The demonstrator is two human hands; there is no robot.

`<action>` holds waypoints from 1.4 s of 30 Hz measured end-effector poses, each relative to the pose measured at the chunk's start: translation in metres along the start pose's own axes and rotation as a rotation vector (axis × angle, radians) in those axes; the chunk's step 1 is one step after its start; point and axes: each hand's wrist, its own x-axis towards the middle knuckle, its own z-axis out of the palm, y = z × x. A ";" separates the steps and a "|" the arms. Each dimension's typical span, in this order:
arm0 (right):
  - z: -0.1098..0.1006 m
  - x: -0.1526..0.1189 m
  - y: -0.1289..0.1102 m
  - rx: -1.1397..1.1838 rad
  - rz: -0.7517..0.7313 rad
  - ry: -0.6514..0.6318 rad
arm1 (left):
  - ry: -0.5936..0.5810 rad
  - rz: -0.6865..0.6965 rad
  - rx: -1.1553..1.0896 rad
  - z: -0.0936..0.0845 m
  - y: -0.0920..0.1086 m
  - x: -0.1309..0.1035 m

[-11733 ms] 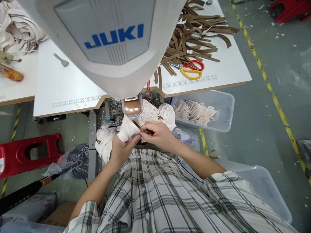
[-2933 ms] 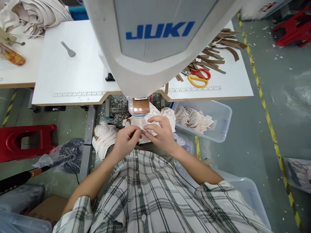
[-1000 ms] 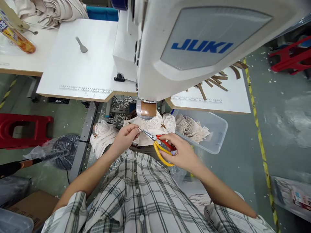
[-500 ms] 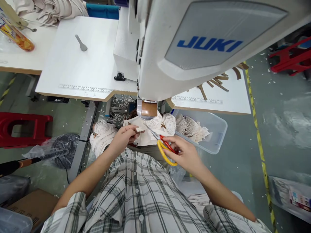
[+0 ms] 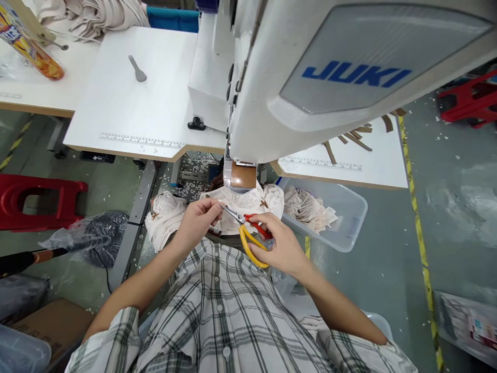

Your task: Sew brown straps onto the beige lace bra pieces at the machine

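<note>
brown strips (image 5: 357, 141) partly behind sewing machine (image 5: 267, 122), bin (image 5: 352, 220) beside garment (image 5: 250, 200)

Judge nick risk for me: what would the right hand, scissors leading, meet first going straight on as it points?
Probably the left hand: the scissors in the right hand point at the left fingertips, though depth is unclear.

JUKI sewing machine (image 5: 349, 88) cut off above, brown strips (image 5: 358, 142) partly hidden behind, what the left hand (image 5: 200, 220) pinches too small to tell
</note>
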 end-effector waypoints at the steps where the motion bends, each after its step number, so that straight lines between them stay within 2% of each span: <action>1: 0.001 0.002 0.000 0.002 0.006 0.002 | 0.004 0.016 0.048 0.000 0.001 -0.001; 5: 0.000 0.007 0.001 0.021 0.021 -0.010 | 0.028 0.037 0.147 -0.001 0.004 -0.003; 10: -0.003 0.001 0.005 0.005 0.032 -0.011 | 0.054 0.043 0.154 0.001 0.000 -0.003; 12: -0.004 -0.006 0.006 0.018 0.056 -0.003 | 0.081 0.045 0.103 0.003 -0.003 -0.003; 15: -0.011 -0.016 0.011 0.033 0.136 0.045 | 0.107 0.031 -0.087 0.007 -0.005 -0.003; 18: -0.036 -0.014 0.025 -0.033 0.225 0.102 | 0.093 -0.021 -0.283 0.010 -0.004 -0.004; 21: -0.075 0.010 0.049 -0.284 0.288 0.210 | 0.072 -0.064 -0.404 0.012 -0.002 -0.002; 23: -0.099 0.031 0.063 -0.482 0.273 0.285 | 0.068 -0.078 -0.450 0.013 -0.001 -0.001; 25: -0.109 0.046 0.066 -0.604 0.185 0.385 | 0.060 -0.104 -0.428 0.013 0.001 -0.001; 26: -0.107 0.050 0.062 -0.615 0.120 0.450 | 0.048 -0.121 -0.393 0.012 0.003 -0.001; 28: -0.088 0.050 0.045 -0.549 -0.062 0.515 | -0.031 -0.167 -0.291 0.012 0.009 -0.002; 29: -0.072 0.048 0.034 -0.480 -0.172 0.462 | -0.099 -0.199 -0.233 0.011 0.013 -0.003; 31: -0.037 0.044 0.013 -0.378 -0.420 0.183 | -0.266 -0.272 -0.095 0.011 0.023 -0.005; 33: -0.009 0.044 0.001 -0.321 -0.538 -0.037 | -0.398 -0.310 0.114 0.009 0.033 -0.007; 34: -0.001 0.046 0.000 -0.303 -0.544 -0.089 | -0.409 -0.279 0.249 0.007 0.036 -0.008; 35: 0.002 0.049 0.001 -0.293 -0.512 -0.095 | -0.368 -0.201 0.386 0.004 0.038 -0.009; 36: 0.001 0.051 0.005 -0.290 -0.452 -0.067 | -0.280 -0.085 0.507 0.001 0.037 -0.010; 38: -0.009 0.054 0.018 -0.274 -0.263 0.070 | -0.017 0.186 0.644 -0.006 0.024 -0.012; 39: -0.016 0.055 0.024 -0.236 -0.150 0.160 | 0.095 0.287 0.642 -0.007 0.014 -0.014; 40: -0.021 0.055 0.030 -0.159 -0.040 0.242 | 0.146 0.332 0.594 -0.007 0.001 -0.015; 41: -0.025 0.054 0.033 -0.030 0.061 0.304 | 0.121 0.313 0.506 -0.003 -0.014 -0.016; 42: -0.026 0.053 0.035 0.155 0.154 0.339 | 0.020 0.236 0.379 0.003 -0.029 -0.018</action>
